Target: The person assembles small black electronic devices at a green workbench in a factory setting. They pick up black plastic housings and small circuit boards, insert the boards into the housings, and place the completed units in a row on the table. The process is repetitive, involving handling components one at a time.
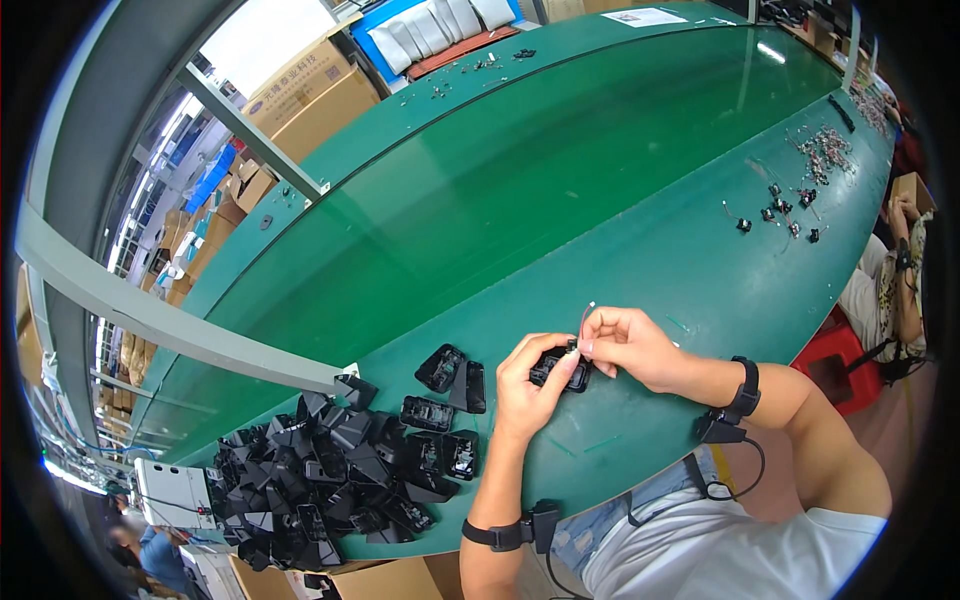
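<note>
My left hand [523, 392] is wrapped round a small black plastic housing [576, 378], its open side facing up, just above the green table. My right hand [630, 345] is closed in a pinch at the housing's upper edge, holding a thin red wire [584, 319] that sticks up past the fingertips with a pale end. A small black part [571, 345] shows between the two hands; fingers cover most of it. Left of my left hand, several similar open housings [427, 413] lie beside a large heap of black plastic shells [320, 465].
A recessed green strip [480, 215] runs behind the table. To the right lie small wired black parts [778, 205] and a pile of wires [825, 153]. A grey metal post [200, 315] rises at left. Another person [900, 280] sits near a red stool [838, 362].
</note>
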### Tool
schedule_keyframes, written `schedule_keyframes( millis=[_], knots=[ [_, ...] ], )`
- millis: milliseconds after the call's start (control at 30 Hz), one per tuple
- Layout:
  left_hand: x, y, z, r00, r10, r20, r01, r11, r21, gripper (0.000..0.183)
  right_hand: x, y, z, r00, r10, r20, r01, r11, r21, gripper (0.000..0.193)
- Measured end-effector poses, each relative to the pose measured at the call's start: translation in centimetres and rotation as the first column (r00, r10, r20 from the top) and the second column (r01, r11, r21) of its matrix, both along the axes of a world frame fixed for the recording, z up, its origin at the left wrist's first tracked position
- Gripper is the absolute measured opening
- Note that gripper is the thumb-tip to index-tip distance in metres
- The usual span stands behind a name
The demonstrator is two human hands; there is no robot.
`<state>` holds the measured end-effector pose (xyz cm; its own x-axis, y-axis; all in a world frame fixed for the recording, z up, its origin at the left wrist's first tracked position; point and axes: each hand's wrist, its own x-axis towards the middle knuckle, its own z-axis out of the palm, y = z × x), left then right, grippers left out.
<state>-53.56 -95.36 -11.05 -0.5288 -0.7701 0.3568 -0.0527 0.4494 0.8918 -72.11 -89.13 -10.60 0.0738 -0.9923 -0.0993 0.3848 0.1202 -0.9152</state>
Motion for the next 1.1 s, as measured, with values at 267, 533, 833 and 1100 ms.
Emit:
schedule_keyframes(
  millis=[267, 533, 833, 1100],
  knots=[
    [0.4, 0.2, 0.1, 0.986, -0.093, -0.141, 0.148, 0.879, 0.453, 0.029, -0.2, -0.2, 1.1, 0.781, -0.343, -0.522, -0.041, 0.806, -0.591, 0.013],
    [0.6, -0.3, -0.3, 0.969, -0.064, -0.238, 0.162, 0.893, 0.419, 0.047, 0.1, 0.9, 3.0, 0.744, -0.327, -0.583, -0.190, 0.732, -0.654, 0.011],
    [-0.2, 0.4, -0.5, 0.983, -0.036, -0.181, 0.104, 0.916, 0.386, 0.046, 1.5, 1.4, 1.7, 0.688, -0.326, -0.648, -0.207, 0.768, -0.606, 0.010],
    [0.0, 0.3, -0.6, 1.000, 0.014, -0.024, -0.007, 0.965, 0.262, 0.035, 1.9, 1.5, 0.9, 0.654, -0.321, -0.685, -0.192, 0.805, -0.561, 0.009]
  ],
)
